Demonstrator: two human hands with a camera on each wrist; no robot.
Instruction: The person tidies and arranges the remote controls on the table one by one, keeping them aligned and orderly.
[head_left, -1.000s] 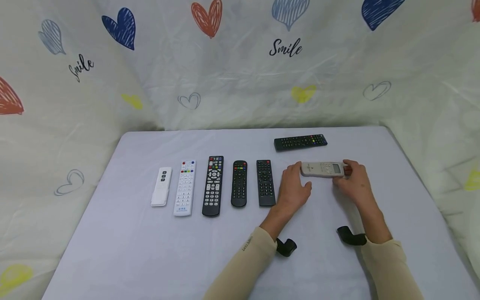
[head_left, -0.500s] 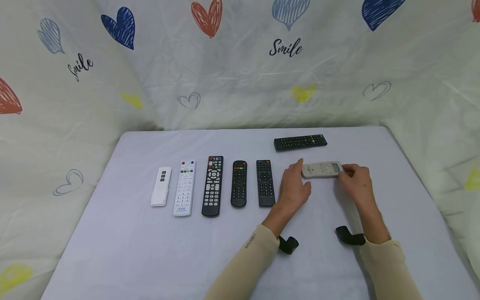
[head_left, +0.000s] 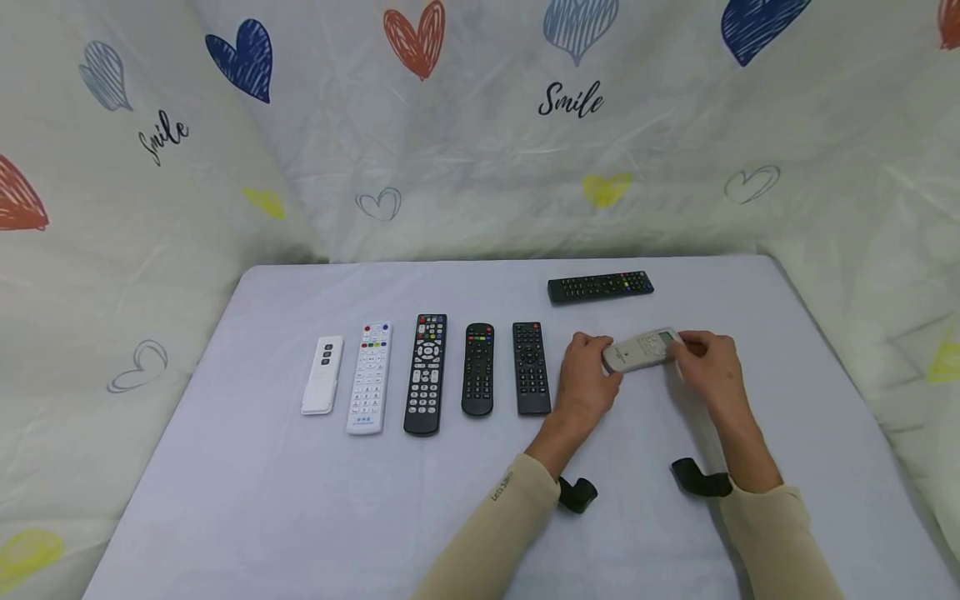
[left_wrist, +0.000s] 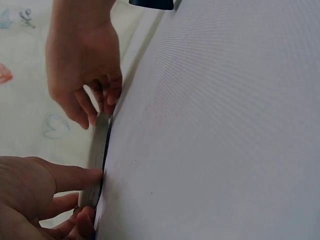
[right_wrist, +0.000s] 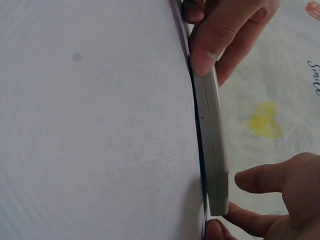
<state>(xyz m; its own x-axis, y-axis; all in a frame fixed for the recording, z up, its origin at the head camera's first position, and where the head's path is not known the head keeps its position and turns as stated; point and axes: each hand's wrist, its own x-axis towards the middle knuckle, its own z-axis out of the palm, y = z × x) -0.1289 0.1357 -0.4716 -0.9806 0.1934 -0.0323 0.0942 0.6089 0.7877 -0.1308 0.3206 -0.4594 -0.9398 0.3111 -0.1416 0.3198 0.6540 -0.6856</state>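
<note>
Heart-printed white sheeting with "Smile" lettering hangs behind and to both sides of the pale lilac surface. Along its middle, from the left, lie a small white remote, a longer white remote, a long black remote, a short black remote and a slim black remote, all lined up side by side and pointing away. Farther back, another black remote lies crosswise. Just right of the row, the left hand pinches the near-left end of a grey remote with a small screen, fingers curled round it. That remote sits slantwise, low over or on the surface; I cannot tell which. The right hand pinches its far-right end between curled fingers. Both sleeves are beige, with black straps at the wrists.
</note>
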